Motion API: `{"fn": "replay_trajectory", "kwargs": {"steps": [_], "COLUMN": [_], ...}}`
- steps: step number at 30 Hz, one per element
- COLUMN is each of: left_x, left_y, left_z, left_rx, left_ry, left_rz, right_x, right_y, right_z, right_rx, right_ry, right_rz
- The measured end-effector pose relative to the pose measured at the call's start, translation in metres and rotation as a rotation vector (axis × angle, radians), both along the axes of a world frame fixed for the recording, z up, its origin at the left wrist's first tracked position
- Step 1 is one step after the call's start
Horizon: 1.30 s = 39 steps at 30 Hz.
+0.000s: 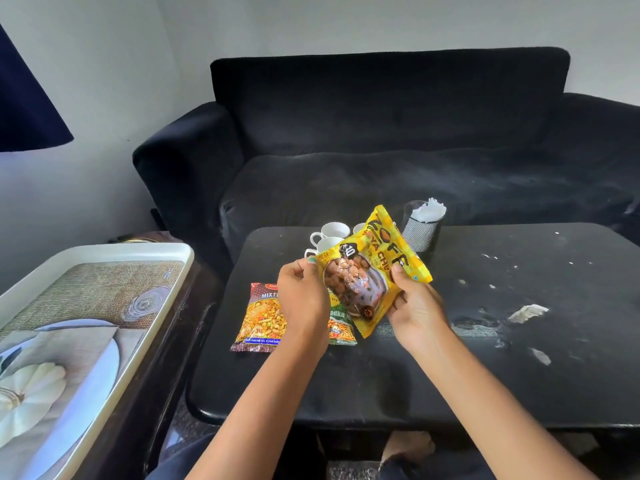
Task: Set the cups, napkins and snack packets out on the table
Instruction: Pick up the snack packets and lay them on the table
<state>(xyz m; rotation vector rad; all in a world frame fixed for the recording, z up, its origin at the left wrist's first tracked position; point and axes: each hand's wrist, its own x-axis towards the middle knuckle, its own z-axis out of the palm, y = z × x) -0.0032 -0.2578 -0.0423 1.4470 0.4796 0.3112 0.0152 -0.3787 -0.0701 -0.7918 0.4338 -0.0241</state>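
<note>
Head view: yellow snack packet (pixel 372 268) gripped between left hand (pixel 304 296) and right hand (pixel 417 308), above table (pixel 485 358).

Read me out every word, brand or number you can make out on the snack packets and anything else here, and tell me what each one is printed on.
"ZOFF": yellow packet, held by both hands.
"YA CH": same packet, under the brand; rest cut off.
"10": black badge on the same packet.
"MIXT": red-topped mixture packet lying on the table; rest hidden by the left hand.
"dka M": green packet, mostly covered.
Fine print on all three packets: too small to read.
Cups, napkin holder, tray: no text visible.
</note>
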Motion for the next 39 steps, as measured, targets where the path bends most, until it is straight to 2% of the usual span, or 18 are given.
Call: {"fn": "replay_trajectory", "kwargs": {"steps": [3, 7, 10, 14, 19, 26, 32, 39], "left_x": [0.001, 0.001, -0.002, -0.003, -0.003, -0.002, 0.001, -0.004], "left_y": [0.004, 0.013, 0.008, 0.004, 0.003, 0.001, 0.001, -0.014], "left_z": [0.004, 0.009, 0.010, 0.010, 0.005, 0.003, 0.008, 0.008], "left_rx": [-0.054, 0.095, 0.167, 0.225, 0.231, 0.025, 0.183, 0.257], "left_ry": [-0.044, -0.184, -0.251, -0.337, -0.367, -0.224, -0.285, -0.370], "left_rz": [0.019, 0.003, -0.102, -0.141, -0.088, -0.090, 0.121, 0.150], "right_x": [0.000, -0.001, -0.004, -0.005, -0.010, -0.009, -0.006, -0.003], "right_y": [-0.001, -0.014, -0.014, -0.017, -0.016, -0.014, -0.011, -0.013], "right_z": [0.001, 0.006, 0.012, 0.020, 0.022, 0.019, 0.020, 0.025], "right_rx": [-0.029, -0.369, -0.456, -0.428, -0.398, -0.312, -0.330, -0.247], "right_ry": [-0.011, -0.098, -0.137, -0.216, -0.296, -0.178, -0.169, -0.138], "right_rz": [0.058, 0.109, 0.128, 0.045, 0.075, -0.070, -0.154, -0.211]}}
